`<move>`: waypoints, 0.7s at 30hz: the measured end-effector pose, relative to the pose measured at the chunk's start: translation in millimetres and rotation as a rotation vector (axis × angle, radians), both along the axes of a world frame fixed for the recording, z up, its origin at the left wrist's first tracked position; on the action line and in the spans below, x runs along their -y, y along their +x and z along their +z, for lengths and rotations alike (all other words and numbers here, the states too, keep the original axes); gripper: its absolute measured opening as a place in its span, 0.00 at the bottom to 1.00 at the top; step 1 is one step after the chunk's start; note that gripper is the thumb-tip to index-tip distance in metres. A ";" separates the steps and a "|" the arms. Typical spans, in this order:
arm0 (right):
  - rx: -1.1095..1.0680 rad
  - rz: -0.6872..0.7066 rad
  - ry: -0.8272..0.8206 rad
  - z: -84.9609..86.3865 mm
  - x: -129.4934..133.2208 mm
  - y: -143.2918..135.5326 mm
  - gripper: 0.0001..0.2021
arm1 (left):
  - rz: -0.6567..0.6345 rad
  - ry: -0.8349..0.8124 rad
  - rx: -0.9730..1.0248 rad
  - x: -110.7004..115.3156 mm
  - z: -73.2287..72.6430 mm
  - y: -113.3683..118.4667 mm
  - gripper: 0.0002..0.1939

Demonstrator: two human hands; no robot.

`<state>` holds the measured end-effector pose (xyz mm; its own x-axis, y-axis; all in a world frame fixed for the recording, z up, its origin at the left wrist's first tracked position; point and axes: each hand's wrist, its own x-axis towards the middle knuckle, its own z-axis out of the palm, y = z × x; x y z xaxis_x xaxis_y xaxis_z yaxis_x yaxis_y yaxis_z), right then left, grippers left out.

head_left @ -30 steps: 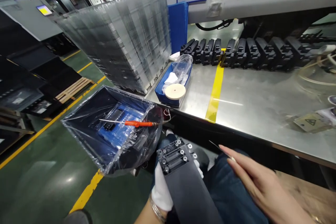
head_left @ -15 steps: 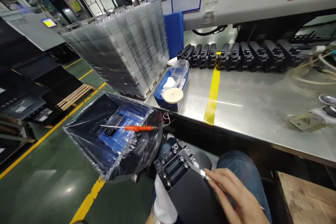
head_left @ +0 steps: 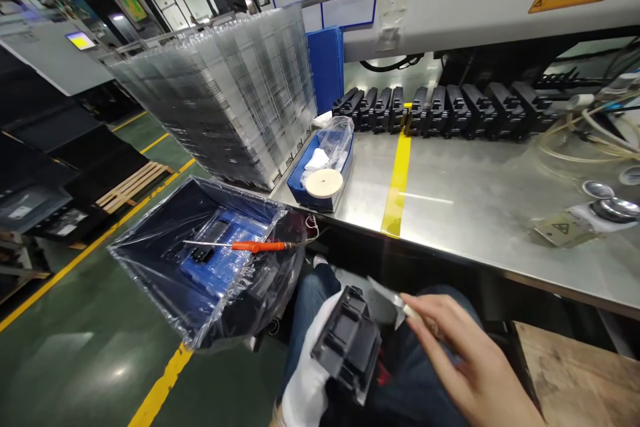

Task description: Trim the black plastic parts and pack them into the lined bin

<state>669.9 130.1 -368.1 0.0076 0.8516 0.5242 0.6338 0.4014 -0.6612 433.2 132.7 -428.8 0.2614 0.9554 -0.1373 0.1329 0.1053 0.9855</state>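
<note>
My left hand (head_left: 311, 373), in a white glove, grips a black plastic part (head_left: 349, 343) over my lap, its end face tilted up toward me. My bare right hand (head_left: 463, 363) pinches a thin blade (head_left: 387, 293) whose tip sits just above the part's upper right edge. Both hands are below the front edge of the steel table (head_left: 480, 200).
A plastic-lined bin (head_left: 165, 280) at my left holds blue pieces and an orange-handled screwdriver (head_left: 250, 246). On the table stand a row of black parts (head_left: 440, 110), a blue tray (head_left: 300, 187) with a round white disc (head_left: 324, 183), and a stack of clear trays (head_left: 225, 93). A wooden surface (head_left: 575, 373) lies at the right.
My right hand came in from the right, took the blade to the part. My left hand turned the long part so its end now faces up and looks shorter.
</note>
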 end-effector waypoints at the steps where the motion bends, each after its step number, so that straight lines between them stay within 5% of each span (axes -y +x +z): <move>1: -0.001 0.044 -0.002 1.4 2.0 -1.2 0.09 | -0.036 0.054 -0.014 -6.7 8.2 5.3 0.37; 4: -0.008 0.106 -0.005 3.0 5.3 -5.3 0.11 | -0.074 0.171 -0.077 -14.7 21.3 9.1 0.43; 8: -0.019 0.114 -0.012 3.3 5.4 -3.5 0.11 | -0.089 0.302 -0.224 -10.8 12.5 -0.3 0.28; 14: -0.091 0.037 -0.063 -0.1 7.8 10.4 0.10 | -0.136 0.392 -0.317 -9.0 13.3 -6.1 0.29; 17: -0.237 0.064 -0.243 -0.4 9.4 10.4 0.11 | -0.239 0.355 -0.266 -10.7 27.1 -6.1 0.31; 21: -0.384 0.145 -0.561 1.1 5.4 -1.5 0.30 | -0.344 0.229 -0.167 -15.6 42.2 -3.9 0.29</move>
